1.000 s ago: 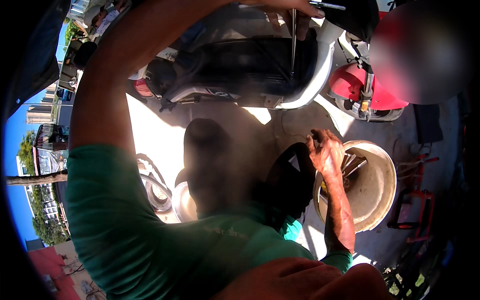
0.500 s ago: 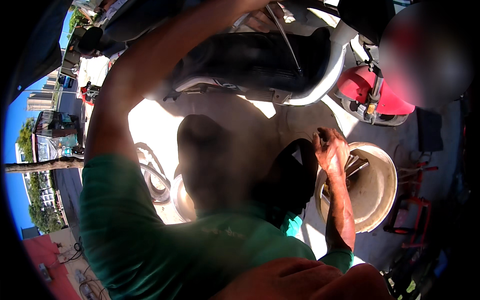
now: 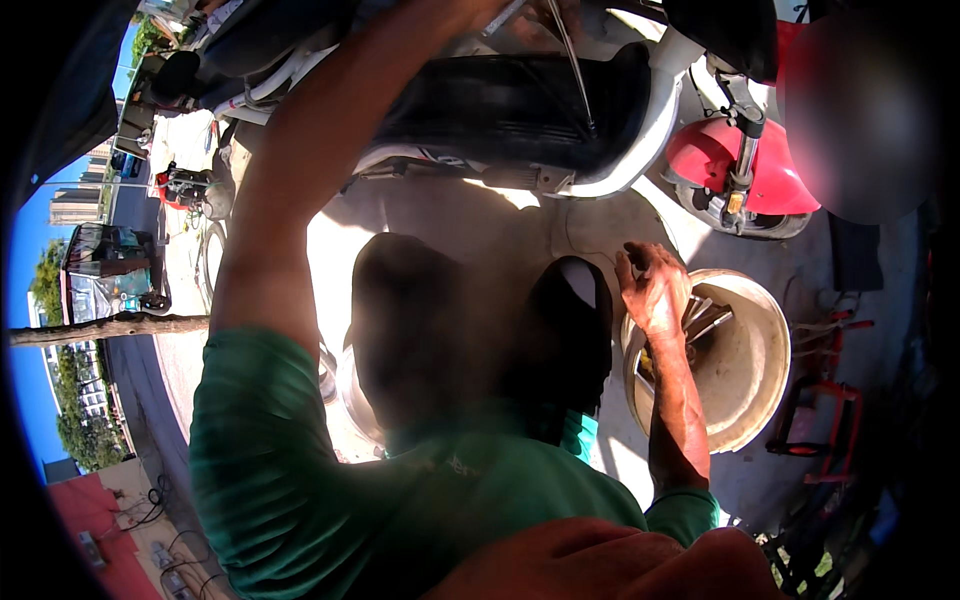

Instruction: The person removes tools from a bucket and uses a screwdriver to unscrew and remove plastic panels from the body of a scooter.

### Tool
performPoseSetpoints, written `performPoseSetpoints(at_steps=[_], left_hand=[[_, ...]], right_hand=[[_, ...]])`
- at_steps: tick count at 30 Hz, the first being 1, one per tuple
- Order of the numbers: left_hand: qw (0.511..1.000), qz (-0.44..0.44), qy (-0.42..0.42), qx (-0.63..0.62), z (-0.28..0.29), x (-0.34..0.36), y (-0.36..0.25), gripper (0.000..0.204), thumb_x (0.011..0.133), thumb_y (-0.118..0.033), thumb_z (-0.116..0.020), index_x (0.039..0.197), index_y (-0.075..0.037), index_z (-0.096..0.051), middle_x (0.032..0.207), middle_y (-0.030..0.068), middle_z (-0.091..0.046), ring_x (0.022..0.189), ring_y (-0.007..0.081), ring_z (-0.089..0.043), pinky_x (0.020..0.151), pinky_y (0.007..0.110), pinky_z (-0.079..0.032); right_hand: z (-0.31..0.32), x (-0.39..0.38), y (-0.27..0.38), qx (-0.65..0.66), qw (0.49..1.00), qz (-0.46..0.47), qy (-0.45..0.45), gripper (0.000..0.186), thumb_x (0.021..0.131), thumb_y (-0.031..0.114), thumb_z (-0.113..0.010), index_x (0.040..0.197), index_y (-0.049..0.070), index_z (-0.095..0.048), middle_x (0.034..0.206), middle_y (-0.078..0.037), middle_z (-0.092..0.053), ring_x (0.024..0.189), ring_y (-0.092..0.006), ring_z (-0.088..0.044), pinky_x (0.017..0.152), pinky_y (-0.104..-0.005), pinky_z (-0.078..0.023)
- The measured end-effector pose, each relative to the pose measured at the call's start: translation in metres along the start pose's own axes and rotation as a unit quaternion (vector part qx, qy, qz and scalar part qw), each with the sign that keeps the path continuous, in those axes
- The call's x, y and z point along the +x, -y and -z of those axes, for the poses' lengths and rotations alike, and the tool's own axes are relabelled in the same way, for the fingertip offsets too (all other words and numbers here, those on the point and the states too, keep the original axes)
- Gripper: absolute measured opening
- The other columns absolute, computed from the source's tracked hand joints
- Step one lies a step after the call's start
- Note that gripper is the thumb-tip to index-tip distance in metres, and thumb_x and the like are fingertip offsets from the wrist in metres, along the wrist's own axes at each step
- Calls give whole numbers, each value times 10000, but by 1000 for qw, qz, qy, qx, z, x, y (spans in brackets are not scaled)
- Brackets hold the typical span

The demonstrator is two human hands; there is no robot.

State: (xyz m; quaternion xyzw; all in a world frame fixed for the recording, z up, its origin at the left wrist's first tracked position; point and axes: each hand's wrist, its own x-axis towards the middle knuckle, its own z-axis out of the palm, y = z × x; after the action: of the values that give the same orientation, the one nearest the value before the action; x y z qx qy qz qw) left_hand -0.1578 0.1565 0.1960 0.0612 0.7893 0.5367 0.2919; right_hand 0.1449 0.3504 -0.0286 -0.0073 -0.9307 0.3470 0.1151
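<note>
My left arm stretches up across the view to the black and white scooter [image 3: 480, 100]. At the top edge my left hand [image 3: 540, 28] is shaded and cut off, so its fingers cannot be made out. Beside it, a thin metal rod [image 3: 571, 65] slants down, its lower end at the scooter's black footboard; whether I hold it is unclear. My right hand [image 3: 655, 290] hovers by the left rim of a whitish bucket [image 3: 755, 390], fingers loosely bent and apart, with nothing visible in them. Several metal tools [image 3: 708, 322] lean inside the bucket, partly hidden by my hand and forearm.
A red scooter part with a wheel [image 3: 745, 165] stands at the upper right. Red-handled tools [image 3: 835, 430] lie right of the bucket. My dark-clad knees [image 3: 400, 320] are between the arms. A pale round metal piece [image 3: 358, 405] lies at the left.
The view has shifted slightly, and my left upper arm sits further right. My right hand stays beside the bucket, slightly higher in view. The rod still slants down to the footboard.
</note>
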Motion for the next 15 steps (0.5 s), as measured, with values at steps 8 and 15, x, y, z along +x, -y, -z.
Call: performPoseSetpoints(at_steps=[8,15], left_hand=[[971,-181,-148,-44,-38,26,19,383,881,-229,-595,1150,41,-625,965,215,-691,958,355,-672,885,467,-518],[803,-441,-341,211,-40,13,2,495,912,-132,-549,1377,37,-574,1253,275,-657,1183,394,-619,1025,433,-482]], right_hand=[[-2,5,2,21,1000,0,-16,175,900,164,-723,1002,24,-748,881,-130,-741,788,-286,-726,742,-391,-563],[0,3,-2,28,998,27,-52,149,866,140,-730,967,31,-748,863,-153,-733,835,-365,-709,814,-445,-556]])
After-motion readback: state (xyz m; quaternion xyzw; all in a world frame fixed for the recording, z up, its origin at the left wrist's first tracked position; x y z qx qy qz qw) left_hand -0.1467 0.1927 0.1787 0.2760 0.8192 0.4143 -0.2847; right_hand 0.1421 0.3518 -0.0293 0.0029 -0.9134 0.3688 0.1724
